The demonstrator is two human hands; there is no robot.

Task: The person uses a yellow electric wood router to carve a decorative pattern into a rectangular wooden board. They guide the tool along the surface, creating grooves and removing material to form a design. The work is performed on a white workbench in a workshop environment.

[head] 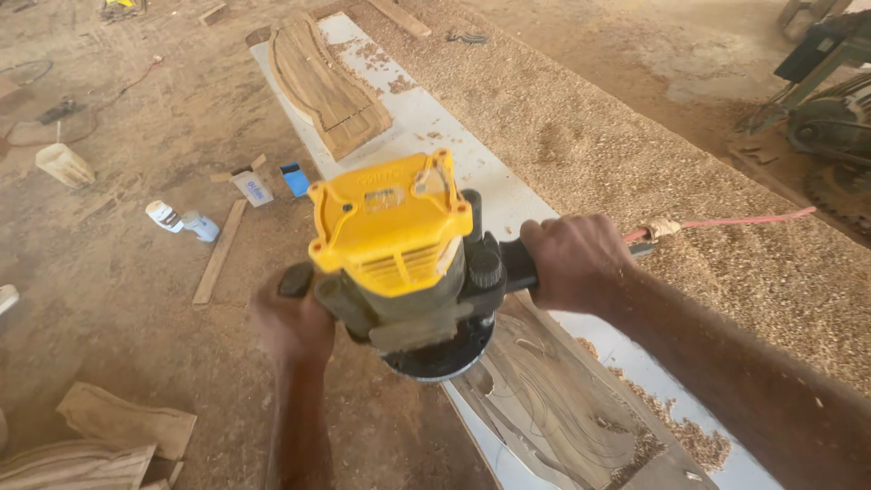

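A yellow and black electric router (399,254) stands on a curved, carved wooden piece (553,408) that lies on a long white board (472,154). My left hand (295,322) grips the router's left handle. My right hand (576,263) grips its right handle. The router's round black base (445,358) rests at the near end of the carved piece. A red cord (735,220) runs off to the right from the handle side.
A stack of curved wooden pieces (327,86) lies farther up the white board. Sawdust covers the ground to the right. Wood offcuts (100,436), a slat (218,252), small boxes (272,181) and a bottle (181,220) lie on the dirt floor at left. Machinery (830,100) stands at the far right.
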